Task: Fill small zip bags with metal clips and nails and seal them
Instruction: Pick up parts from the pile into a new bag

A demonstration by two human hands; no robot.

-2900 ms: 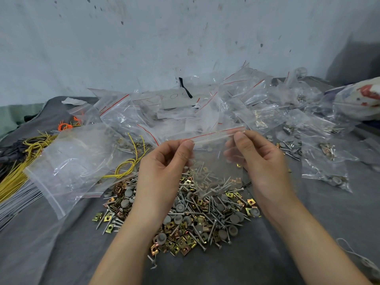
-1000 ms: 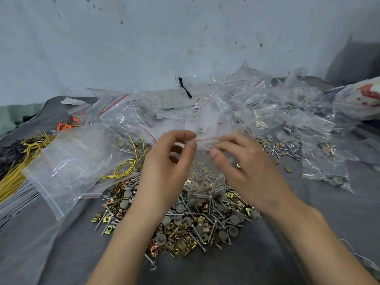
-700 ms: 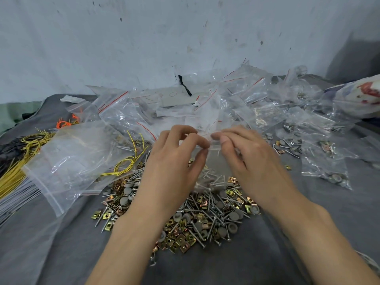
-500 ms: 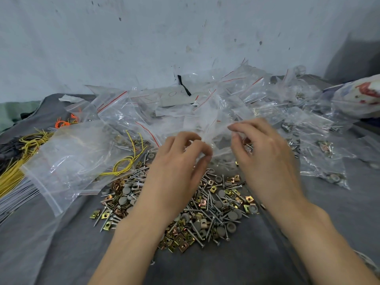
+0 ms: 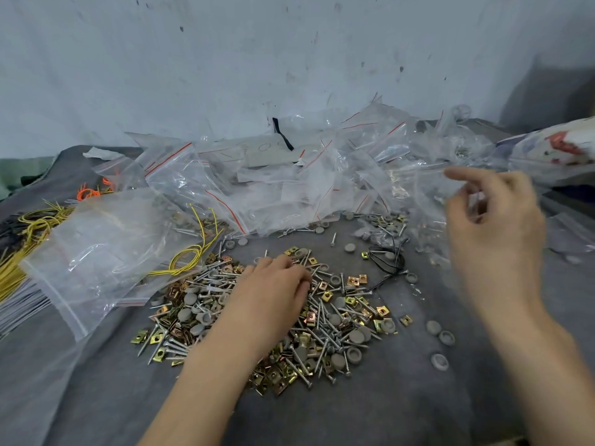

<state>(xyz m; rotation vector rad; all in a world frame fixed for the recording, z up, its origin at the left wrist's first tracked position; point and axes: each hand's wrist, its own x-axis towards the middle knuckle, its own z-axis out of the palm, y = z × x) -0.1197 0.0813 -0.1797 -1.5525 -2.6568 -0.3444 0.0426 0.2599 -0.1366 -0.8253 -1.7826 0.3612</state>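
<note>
Left hand [image 5: 273,294] is curling fingers over light, probably slippery nails [image 5: 209,274] and clips [image 5: 326,296], best pinched singly; I cannot tell either hand's grip, the right hand [image 5: 492,226] being blurred.

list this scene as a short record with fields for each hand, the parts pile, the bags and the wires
parts pile: nails, brass clips, grey caps on grey cloth
left hand: palm down on the pile, grip hidden
right hand: raised at right, blurred, hold unclear
zip bags: clear heap behind pile
wires: yellow, left of pile
</note>
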